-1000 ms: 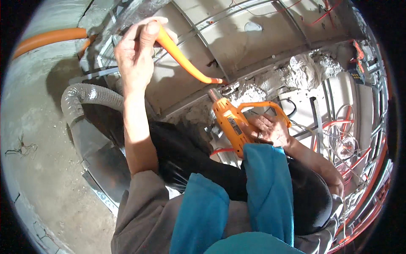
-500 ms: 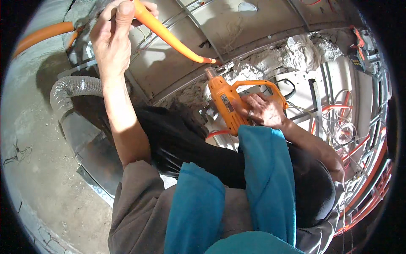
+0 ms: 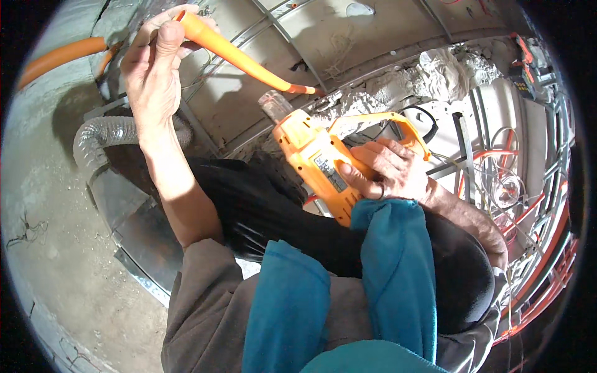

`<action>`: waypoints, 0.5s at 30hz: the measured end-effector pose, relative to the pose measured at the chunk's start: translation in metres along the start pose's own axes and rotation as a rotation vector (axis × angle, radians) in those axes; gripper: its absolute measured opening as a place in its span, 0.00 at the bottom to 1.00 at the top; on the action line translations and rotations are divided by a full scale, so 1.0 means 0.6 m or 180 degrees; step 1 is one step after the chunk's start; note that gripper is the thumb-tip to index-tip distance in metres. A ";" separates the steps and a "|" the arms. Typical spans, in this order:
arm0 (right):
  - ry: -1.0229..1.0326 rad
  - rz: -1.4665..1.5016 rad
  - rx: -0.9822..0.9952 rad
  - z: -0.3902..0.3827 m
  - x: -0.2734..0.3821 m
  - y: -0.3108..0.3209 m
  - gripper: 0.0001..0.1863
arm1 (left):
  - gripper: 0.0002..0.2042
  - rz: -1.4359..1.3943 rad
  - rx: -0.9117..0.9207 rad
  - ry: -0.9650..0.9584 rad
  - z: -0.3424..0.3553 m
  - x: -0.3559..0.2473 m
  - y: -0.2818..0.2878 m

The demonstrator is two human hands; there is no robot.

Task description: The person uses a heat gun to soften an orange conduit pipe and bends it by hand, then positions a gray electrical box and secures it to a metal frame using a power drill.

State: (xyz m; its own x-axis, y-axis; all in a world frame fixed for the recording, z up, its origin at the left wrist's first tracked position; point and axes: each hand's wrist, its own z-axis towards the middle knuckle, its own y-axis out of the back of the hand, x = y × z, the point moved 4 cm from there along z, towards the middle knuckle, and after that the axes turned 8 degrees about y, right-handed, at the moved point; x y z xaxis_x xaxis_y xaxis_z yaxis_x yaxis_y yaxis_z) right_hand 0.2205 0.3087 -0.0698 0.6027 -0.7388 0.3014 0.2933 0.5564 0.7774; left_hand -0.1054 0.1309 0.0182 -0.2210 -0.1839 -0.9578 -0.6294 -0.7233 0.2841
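My left hand (image 3: pixel 152 78) is raised at the upper left, with its thumb and fingers closed on the wide upper end of an orange plastic tube (image 3: pixel 239 59). The tube slants down to the right and narrows to a thin red-orange end. My right hand (image 3: pixel 395 166) grips an orange heat gun (image 3: pixel 317 161), the thumb lying across its body. Its clear-looking nozzle (image 3: pixel 275 107) points up and left, beneath the tube and apart from it. The gun's looped handle (image 3: pixel 407 127) reaches out beyond my fingers to the right.
A silver flexible duct (image 3: pixel 109 130) bends over a grey metal box (image 3: pixel 146 233) at left. A thicker orange pipe (image 3: pixel 62 59) comes from the wall. Metal framing (image 3: pixel 280 28) lies ahead; loose wires (image 3: pixel 504 186) and red tubing tangle at right. A teal cloth (image 3: pixel 398 261) hangs in front of me.
The heat gun has swung left, its nozzle now under the middle of the tube, and it looks nearer. My left hand has shifted slightly left and down with the tube's upper end.
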 end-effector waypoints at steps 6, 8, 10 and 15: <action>0.0078 -0.0177 -0.0110 0.001 0.005 -0.010 0.31 | 0.23 0.0024 -0.0015 -0.0077 0.002 -0.004 -0.007; -0.0064 -0.0169 0.0017 -0.009 0.006 -0.019 0.27 | 0.23 0.0153 -0.0121 -0.0072 -0.002 -0.010 -0.012; -0.0314 -0.0155 0.0407 -0.015 0.009 -0.009 0.23 | 0.22 0.0046 -0.0118 -0.0013 0.003 -0.011 -0.020; -0.0189 -0.0161 0.0241 -0.001 0.005 -0.001 0.23 | 0.19 -0.0050 -0.0131 -0.0115 0.003 -0.012 -0.021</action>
State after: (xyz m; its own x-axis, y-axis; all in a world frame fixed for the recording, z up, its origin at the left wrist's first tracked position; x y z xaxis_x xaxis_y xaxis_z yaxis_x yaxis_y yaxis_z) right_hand 0.2225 0.3062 -0.0698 0.5429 -0.7878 0.2910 0.2640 0.4891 0.8313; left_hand -0.0972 0.1426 0.0216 -0.2386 -0.1487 -0.9597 -0.6021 -0.7527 0.2664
